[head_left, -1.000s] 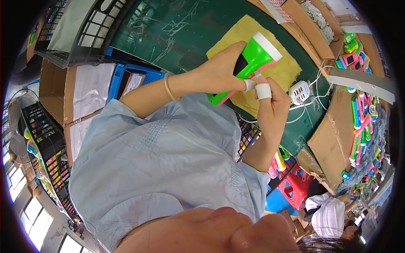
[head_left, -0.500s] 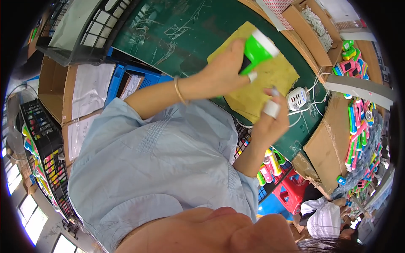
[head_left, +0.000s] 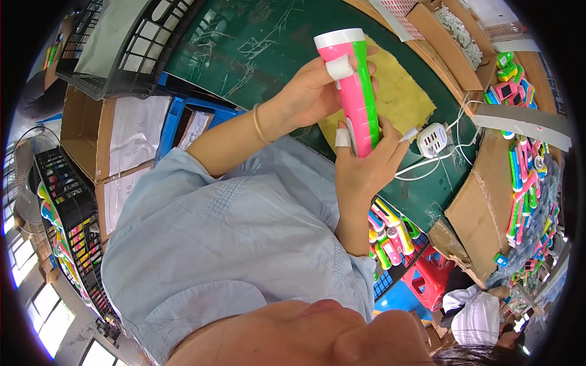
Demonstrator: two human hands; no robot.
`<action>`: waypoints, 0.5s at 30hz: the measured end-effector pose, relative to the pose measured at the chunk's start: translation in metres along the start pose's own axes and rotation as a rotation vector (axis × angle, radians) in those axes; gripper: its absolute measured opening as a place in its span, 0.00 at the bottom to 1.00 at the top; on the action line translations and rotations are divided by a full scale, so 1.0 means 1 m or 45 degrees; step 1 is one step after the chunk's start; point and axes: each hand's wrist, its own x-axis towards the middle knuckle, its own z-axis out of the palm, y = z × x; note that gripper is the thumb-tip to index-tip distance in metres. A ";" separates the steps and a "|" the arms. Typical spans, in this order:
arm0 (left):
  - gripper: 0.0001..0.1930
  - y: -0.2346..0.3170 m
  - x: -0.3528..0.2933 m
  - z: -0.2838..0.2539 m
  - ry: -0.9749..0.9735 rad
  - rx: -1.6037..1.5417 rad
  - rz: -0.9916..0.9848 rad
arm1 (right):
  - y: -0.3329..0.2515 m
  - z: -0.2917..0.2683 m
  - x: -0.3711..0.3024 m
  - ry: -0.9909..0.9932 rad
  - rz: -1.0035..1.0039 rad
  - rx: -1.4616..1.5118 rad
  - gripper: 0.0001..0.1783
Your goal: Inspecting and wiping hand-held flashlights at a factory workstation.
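Note:
A pink and green flashlight (head_left: 360, 104) with a white head stands tilted between my hands, its wide end pointing away from me. My left hand (head_left: 311, 91) grips it near the head, with white tape around the thumb. At the narrow end, my right hand (head_left: 369, 174) holds the flashlight between taped thumb and fingers. A white cable plug (head_left: 409, 134) sticks out beside the right fingers; whether they grip it is hard to tell. Below the flashlight lies a yellow cloth-like sheet (head_left: 403, 91) on the green tabletop (head_left: 250, 30).
Right of the sheet, a white multi-port charger (head_left: 432, 140) trails white cables. An open cardboard box (head_left: 421, 27) of small pale parts stands at the far right. Colourful flashlights (head_left: 390, 241) fill a crate beneath the table edge. A black crate (head_left: 131, 61) stands at the left.
The flashlight has turned from mostly hidden in my left hand to fully in view, pink side showing. My right hand has moved in and taken its narrow end.

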 end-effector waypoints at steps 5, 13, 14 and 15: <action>0.33 -0.001 0.001 -0.002 -0.004 -0.053 0.018 | -0.003 -0.005 0.002 -0.180 0.031 0.180 0.28; 0.35 -0.004 0.000 0.003 0.028 0.195 -0.051 | 0.015 -0.011 0.005 -0.667 0.465 0.836 0.20; 0.38 -0.004 0.001 0.008 0.059 0.344 0.007 | 0.019 -0.010 0.005 -0.675 0.471 0.841 0.20; 0.38 -0.007 0.003 0.007 0.055 0.340 0.007 | 0.022 -0.008 0.006 -0.692 0.525 0.936 0.20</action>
